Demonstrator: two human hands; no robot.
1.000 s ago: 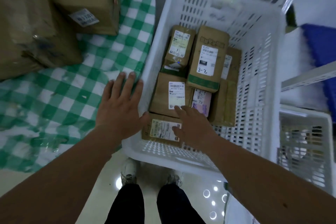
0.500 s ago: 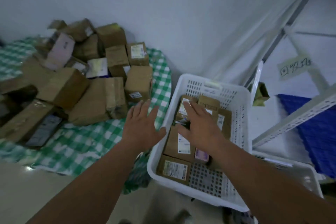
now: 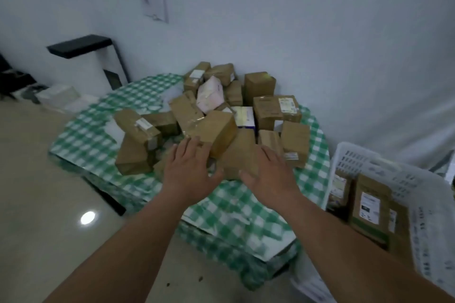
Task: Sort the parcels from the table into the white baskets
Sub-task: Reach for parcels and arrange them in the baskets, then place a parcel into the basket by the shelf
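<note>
Many brown parcels (image 3: 221,128) sit in a messy heap on the checked surface (image 3: 98,135). A white basket (image 3: 418,194) beside it holds some parcels too.

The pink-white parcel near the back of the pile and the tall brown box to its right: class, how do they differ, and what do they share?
The pink-white parcel is pale and lies tilted among its neighbours; the tall brown box is plain brown cardboard and stands upright. The parcel looks soft-edged, the box square-cornered. Both sit in the pile on the green checked cloth, beyond both hands.
</note>
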